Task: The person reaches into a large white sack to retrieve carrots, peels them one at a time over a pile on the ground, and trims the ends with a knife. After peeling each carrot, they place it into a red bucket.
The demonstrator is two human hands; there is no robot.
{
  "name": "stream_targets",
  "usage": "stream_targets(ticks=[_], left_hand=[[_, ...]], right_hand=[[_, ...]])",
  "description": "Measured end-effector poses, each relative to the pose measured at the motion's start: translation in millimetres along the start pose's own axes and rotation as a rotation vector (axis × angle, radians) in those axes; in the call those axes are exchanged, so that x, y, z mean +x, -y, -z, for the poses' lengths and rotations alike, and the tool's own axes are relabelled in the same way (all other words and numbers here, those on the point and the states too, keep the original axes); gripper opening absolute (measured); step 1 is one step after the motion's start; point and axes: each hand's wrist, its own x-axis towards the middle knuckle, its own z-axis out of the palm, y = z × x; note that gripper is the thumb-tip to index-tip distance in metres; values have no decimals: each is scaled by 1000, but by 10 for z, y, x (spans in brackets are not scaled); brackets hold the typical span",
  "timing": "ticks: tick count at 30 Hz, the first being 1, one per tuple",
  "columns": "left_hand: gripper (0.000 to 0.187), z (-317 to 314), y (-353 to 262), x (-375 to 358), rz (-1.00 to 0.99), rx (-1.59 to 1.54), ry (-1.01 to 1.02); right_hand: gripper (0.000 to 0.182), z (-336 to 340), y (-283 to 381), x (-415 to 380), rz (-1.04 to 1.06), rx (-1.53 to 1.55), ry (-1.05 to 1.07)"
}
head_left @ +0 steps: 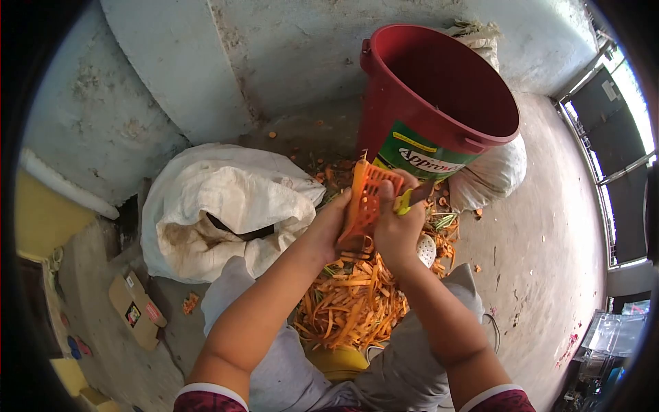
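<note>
My left hand is closed around a long peeled carrot, which stands nearly upright. Against the carrot is an orange plastic tool with slots; my right hand is closed on it. A yellow-green handle with a dark blade also sits in my right hand, by the thumb. The far ends of some fingers are hidden behind the orange tool. Below both hands, between my legs, lies a heap of orange peelings. A white perforated item rests beside the heap.
A large red bucket stands ahead to the right, with a filled white sack behind it. On the left is an open white sack. A flattened cardboard box lies at the lower left, near the wall.
</note>
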Motion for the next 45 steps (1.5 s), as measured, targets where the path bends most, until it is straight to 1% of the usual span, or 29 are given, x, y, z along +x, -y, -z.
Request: stream_targets(ticks=[2,4,6,7,9,10,12,13,15,18,20,22,23,25,26,28,29,30,32,35,37,38,39,40,43,45], left_hand=[[30,38,22,24,-6,-9,44],[28,56,21,26,11,-7,85],[28,-15,12,1,-33,51,50],[28,-37,12,-9,-55,79,30],[27,16,53,64,-30,48,48],[27,22,73,95,-17,34,60],[27,-48,87,79,4,63,9],[27,-95,75,46,13,77,-19],[28,-133,19,-7,80,159,7],[33,-93,153,-31,146,357,89],[37,-93,212,-73,214,536,164],[41,-131,174,-172,313,734,243],[43,-126,199,-171,287,751,257],[43,-100,188,-142,225,592,123],[43,-64,191,-122,196,509,56],[43,49,131,-42,194,431,40],[43,31,87,-43,188,400,24],[42,20,51,-38,182,370,10],[38,58,27,-7,173,295,57],[33,103,50,46,114,151,89],[31,92,81,78,63,18,78],[30,78,85,60,34,72,37],[30,3,58,-6,5,127,-4],[30,-65,36,-59,-23,183,-43],[29,-214,-3,-107,35,96,-70],[30,-4,-19,-3,113,113,176]], right_hand=[[19,-5,-29,-16,-3,-54,35],[18,11,-7,-6,-29,-32,31],[18,44,40,-15,-64,-28,60],[18,47,26,-28,-40,-63,67],[17,61,-4,-43,12,-136,83],[17,73,14,-39,-7,-162,72],[16,88,65,-28,-47,-210,45],[16,94,39,-22,-6,-237,12],[15,110,-61,11,70,-289,-53],[15,271,-203,345,59,-302,-245],[15,496,-350,629,-25,-441,-462],[14,694,-396,789,-26,-377,-574],[14,712,-393,793,-75,-308,-567],[14,742,-376,785,-169,-171,-554],[14,719,-381,756,-125,-150,-500],[14,575,-369,640,-41,-105,-386],[14,503,-308,562,35,-215,-320],[14,432,-216,483,-30,-158,-260],[14,309,-67,341,-155,-44,-138],[15,186,-84,185,-232,93,-49],[16,110,-40,79,-116,44,6],[16,77,-22,17,-60,20,34],[17,54,-9,-53,-72,-57,71],[16,34,0,-73,-78,-96,52],[16,33,49,-74,-72,-216,-5],[14,57,-1,9,-17,-304,-113]])
